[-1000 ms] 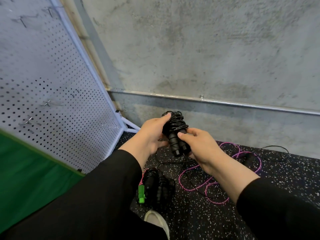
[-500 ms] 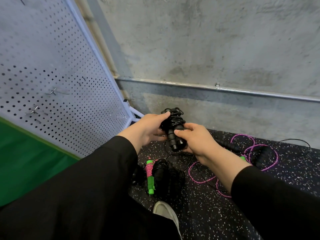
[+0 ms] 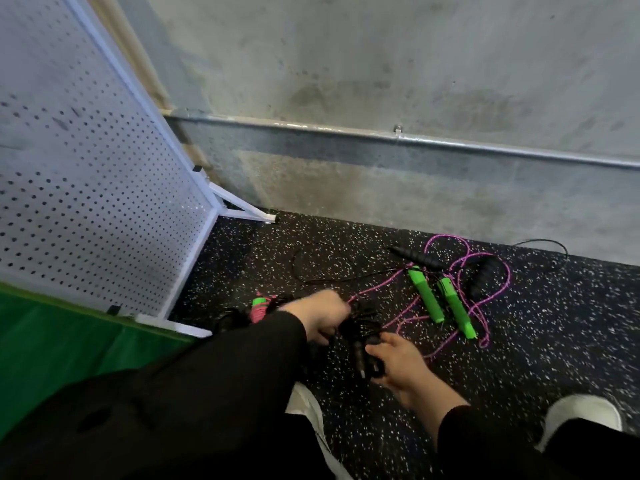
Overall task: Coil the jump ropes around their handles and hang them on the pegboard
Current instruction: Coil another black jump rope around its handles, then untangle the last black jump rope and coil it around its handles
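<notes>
Low in the middle of the frame, both hands are on the black rope (image 3: 360,336). The right hand (image 3: 398,365) is clamped around the paired handles at the lower end, and the left hand (image 3: 320,315) pinches the coiled cord at the upper end. So the bundle's long axis runs roughly top to bottom between the two grips, down near the floor (image 3: 519,375). The pegboard (image 3: 86,202) fills the upper left of the frame, well apart from the bundle. The left hand sits nearer it, so I'd guess the hang goes up and left. The pink rope (image 3: 485,296) with green handles (image 3: 440,303) lies loose to the right, uncoiled.
</notes>
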Tool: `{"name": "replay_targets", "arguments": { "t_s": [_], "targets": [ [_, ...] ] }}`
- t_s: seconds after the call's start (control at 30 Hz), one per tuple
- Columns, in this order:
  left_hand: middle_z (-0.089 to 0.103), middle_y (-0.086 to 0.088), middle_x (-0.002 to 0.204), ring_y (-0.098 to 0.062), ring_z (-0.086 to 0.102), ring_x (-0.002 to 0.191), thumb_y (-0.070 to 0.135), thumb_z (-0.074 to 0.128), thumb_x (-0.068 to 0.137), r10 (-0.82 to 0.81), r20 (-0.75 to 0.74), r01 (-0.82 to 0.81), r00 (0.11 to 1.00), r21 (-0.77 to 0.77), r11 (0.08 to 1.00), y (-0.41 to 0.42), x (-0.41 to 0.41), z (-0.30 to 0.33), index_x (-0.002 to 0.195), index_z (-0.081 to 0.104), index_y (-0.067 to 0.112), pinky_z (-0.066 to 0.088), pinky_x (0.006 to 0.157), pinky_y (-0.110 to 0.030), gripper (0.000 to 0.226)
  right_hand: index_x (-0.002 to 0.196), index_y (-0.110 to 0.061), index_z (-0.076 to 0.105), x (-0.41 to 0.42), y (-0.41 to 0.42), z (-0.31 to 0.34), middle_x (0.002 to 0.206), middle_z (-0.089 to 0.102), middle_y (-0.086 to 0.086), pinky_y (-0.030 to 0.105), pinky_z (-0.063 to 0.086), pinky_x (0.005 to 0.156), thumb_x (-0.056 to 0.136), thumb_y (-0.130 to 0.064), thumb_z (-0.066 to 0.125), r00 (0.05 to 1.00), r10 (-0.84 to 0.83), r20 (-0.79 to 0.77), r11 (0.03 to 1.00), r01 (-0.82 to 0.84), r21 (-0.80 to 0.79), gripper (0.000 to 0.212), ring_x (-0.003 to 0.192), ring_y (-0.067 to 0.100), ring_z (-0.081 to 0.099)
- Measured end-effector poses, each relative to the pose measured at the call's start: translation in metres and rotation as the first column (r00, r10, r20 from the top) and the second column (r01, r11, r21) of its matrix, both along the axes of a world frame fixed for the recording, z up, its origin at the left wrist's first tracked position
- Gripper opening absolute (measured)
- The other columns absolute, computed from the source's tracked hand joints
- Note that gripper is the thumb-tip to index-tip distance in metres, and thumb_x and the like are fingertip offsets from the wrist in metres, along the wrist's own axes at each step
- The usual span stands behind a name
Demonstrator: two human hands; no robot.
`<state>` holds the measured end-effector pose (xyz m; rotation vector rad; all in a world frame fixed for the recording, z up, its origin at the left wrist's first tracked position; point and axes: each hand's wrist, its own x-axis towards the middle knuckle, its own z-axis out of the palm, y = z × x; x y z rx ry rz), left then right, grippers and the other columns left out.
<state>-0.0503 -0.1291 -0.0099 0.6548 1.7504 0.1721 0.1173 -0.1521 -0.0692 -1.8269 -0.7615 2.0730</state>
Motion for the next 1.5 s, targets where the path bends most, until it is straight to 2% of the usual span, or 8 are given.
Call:
{"name": "replay_targets", "arguments": {
  "t_s": [0.23,0.43,0.6,0.77,0.9,1.07,1.27,1.5],
  "targets": [
    [0.06,-0.007,0.085,-0.02,0.056,0.075,0.013,0.044,0.1,0.279,0.038,-0.27,0.959,-0.166,0.948,-0.025,0.058,-0.072,0.094,0.061,0.012,0.051,0.078,-0.038,0.018,0.154,-0.015,0.035,0.027,-0.024,-0.066,0.139,0.056,0.01,0.051,0.052,0.101,0.098,-0.004,0.059,0.996,-0.004,0.092,0.997,0.011,-0.081,0.061,0.115,0.026,0.061],
    [0.064,-0.016,0.116,-0.025,0.057,0.091,0.01,0.041,0.102,0.37,0.024,-0.358,0.929,-0.204,0.911,-0.039,0.063,-0.104,0.125,0.061,0.005,0.05,0.075,-0.037,0.032,0.152,-0.015,0.039,0.023,-0.04,-0.099,0.143,0.053,0.009,0.043,0.051,0.099,0.099,-0.006,0.059,0.991,0.014,0.136,0.991,0.004,-0.136,0.057,0.12,0.026,0.057],
    [0.058,-0.006,0.094,-0.018,0.054,0.076,0.01,0.035,0.102,0.429,0.046,-0.415,0.902,-0.182,0.891,-0.043,0.06,-0.116,0.122,0.062,0.015,0.049,0.071,-0.03,0.035,0.15,-0.016,0.04,0.015,-0.04,-0.114,0.143,0.054,0.008,0.029,0.047,0.072,0.1,-0.006,0.058,0.99,0.033,0.138,0.986,-0.01,-0.168,0.054,0.104,0.017,0.058],
    [0.062,-0.006,0.093,-0.021,0.056,0.082,0.009,0.036,0.099,0.409,0.019,-0.399,0.912,-0.18,0.899,-0.043,0.057,-0.123,0.108,0.064,0.022,0.049,0.077,-0.034,0.032,0.151,-0.012,0.041,0.012,-0.033,-0.125,0.131,0.063,0.01,0.039,0.049,0.104,0.097,0.001,0.059,0.933,0.325,0.153,0.94,-0.302,-0.157,0.058,0.118,0.026,0.061],
    [0.067,-0.011,0.107,-0.025,0.062,0.091,0.008,0.038,0.099,0.367,-0.02,-0.366,0.93,-0.157,0.917,-0.04,0.053,-0.124,0.113,0.066,0.014,0.054,0.079,-0.036,0.032,0.145,-0.016,0.049,0.012,-0.027,-0.125,0.131,0.063,0.008,0.035,0.046,0.106,0.098,-0.011,0.061,0.836,0.508,0.207,0.861,-0.487,-0.149,0.048,0.119,0.024,0.059],
    [0.065,-0.024,0.127,-0.039,0.063,0.119,0.011,0.047,0.103,0.198,-0.189,-0.215,0.962,-0.076,0.974,-0.028,0.048,-0.124,0.127,0.063,-0.005,0.055,0.097,-0.041,0.034,0.126,-0.011,0.061,0.023,-0.021,-0.12,0.111,0.067,0.004,0.03,0.05,0.086,0.101,-0.03,0.055,0.738,0.556,0.382,0.825,-0.548,-0.141,0.032,0.096,0.02,0.062],
    [0.069,-0.011,0.107,-0.036,0.066,0.106,0.016,0.045,0.103,-0.011,-0.252,0.03,0.968,0.072,0.997,0.003,0.067,-0.102,0.119,0.064,0.005,0.054,0.088,-0.039,0.027,0.115,-0.013,0.065,0.052,0.012,-0.1,0.102,0.068,0.003,0.031,0.052,0.076,0.102,-0.031,0.051,0.677,0.427,0.6,0.849,-0.528,-0.009,0.027,0.087,0.017,0.063],
    [0.064,-0.01,0.12,-0.029,0.066,0.102,0.025,0.051,0.102,-0.342,-0.481,0.492,0.807,0.227,0.84,0.064,0.061,-0.076,0.135,0.059,0.014,0.053,0.087,-0.037,0.036,0.113,-0.012,0.063,0.08,0.088,-0.085,0.097,0.064,0.001,0.031,0.053,0.063,0.102,-0.03,0.053,0.685,0.293,0.667,0.785,-0.57,0.241,0.023,0.077,0.015,0.063]
  ]
}}
